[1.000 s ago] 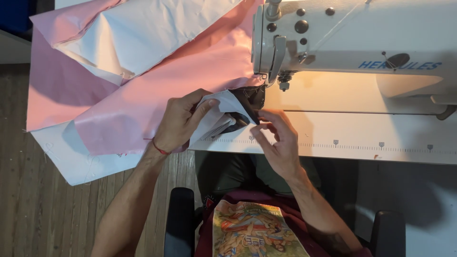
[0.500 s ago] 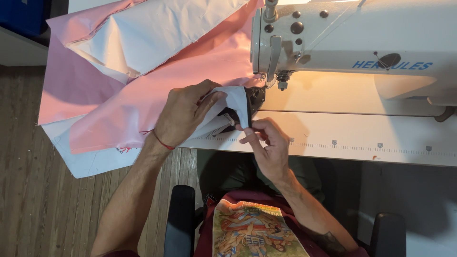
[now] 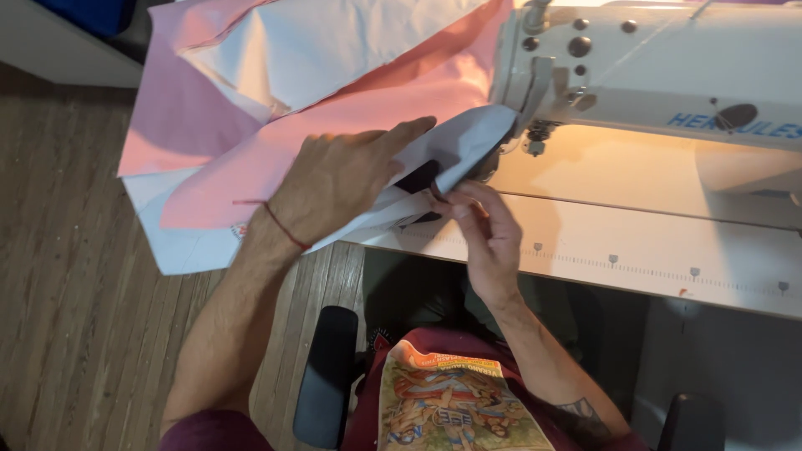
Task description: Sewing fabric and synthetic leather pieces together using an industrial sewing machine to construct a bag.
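Note:
My left hand lies flat on a folded white fabric piece, fingers stretched toward the needle area of a white sewing machine. My right hand pinches the near edge of that white piece, where a dark strip shows under the fold. The white piece reaches up to the presser foot. Pink fabric spreads to the left beneath my left hand.
A larger white sheet lies over the pink fabric at the back left. The sewing table has ruler marks along its front edge. Wooden floor is at left; black chair armrests sit below.
Both hands have pushed the white piece toward the needle. My left hand has flattened over it, and my right hand has shifted left to its near edge.

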